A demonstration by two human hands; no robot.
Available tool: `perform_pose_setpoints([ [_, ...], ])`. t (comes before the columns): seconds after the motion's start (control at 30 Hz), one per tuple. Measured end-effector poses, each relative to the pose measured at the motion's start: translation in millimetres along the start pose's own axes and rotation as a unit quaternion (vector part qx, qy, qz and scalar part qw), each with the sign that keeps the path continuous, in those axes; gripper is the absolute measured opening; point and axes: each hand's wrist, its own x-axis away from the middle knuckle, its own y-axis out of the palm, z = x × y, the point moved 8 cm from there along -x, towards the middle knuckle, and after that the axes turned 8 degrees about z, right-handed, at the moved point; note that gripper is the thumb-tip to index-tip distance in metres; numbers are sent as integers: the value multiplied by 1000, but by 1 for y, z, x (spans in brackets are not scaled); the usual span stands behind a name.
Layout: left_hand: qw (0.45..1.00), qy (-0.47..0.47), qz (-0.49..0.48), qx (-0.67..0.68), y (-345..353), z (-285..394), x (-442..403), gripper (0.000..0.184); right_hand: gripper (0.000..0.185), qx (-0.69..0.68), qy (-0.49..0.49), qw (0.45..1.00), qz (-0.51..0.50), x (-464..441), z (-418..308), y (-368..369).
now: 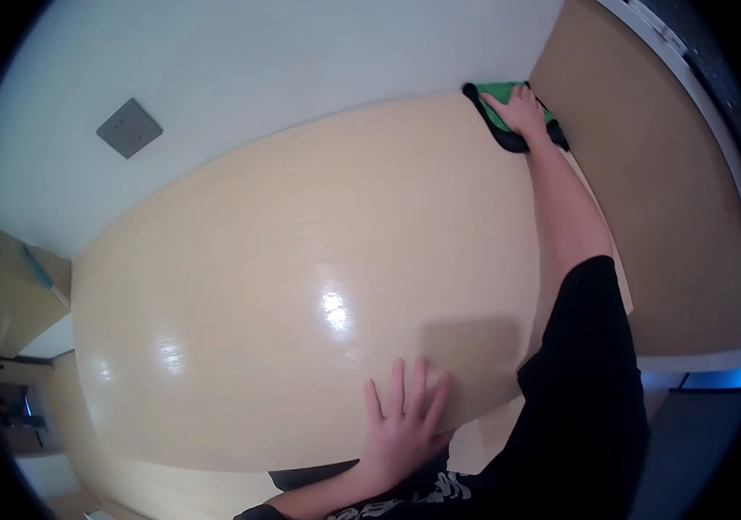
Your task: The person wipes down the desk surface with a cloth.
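Observation:
A green cloth with a dark border [498, 94] lies at the far right corner of the pale wooden tabletop [240, 217], where the back wall meets a side panel. My right hand [522, 111] rests on top of this cloth, palm down, thumb spread away from the fingers. The right arm is stretched far forward, in a black sleeve. Near the front edge of the tabletop, my left hand [403, 433] lies flat with its fingers spread and nothing in it. Part of the cloth is hidden under the right hand.
A brown side panel [648, 173] borders the tabletop on the right. Along the back runs a white wall [301, 61] with a grey socket plate [130, 128]. At the left end stands a cabinet-like unit [15, 295] with a blue item [39, 267].

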Motion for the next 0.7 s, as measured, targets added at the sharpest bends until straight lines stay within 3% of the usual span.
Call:
perform_pose_setpoints([
  [0.2, 999, -19, 33, 25, -1, -12, 0, 85, 109, 8, -36, 999, -16, 34, 4, -4],
  [0.43, 996, -4, 79, 33, -7, -5, 4, 87, 94, -18, -97, 995, -3, 169, 99, -57],
  [0.57, 996, 6, 82, 19, -11, -4, 9, 82, 89, -26, -87, 996, -8, 244, 139, -85],
  [0.7, 994, 1, 109, 20, -11, -3, 10, 80, 92, 14, -11, 1000, -9, 311, 140, -109],
])
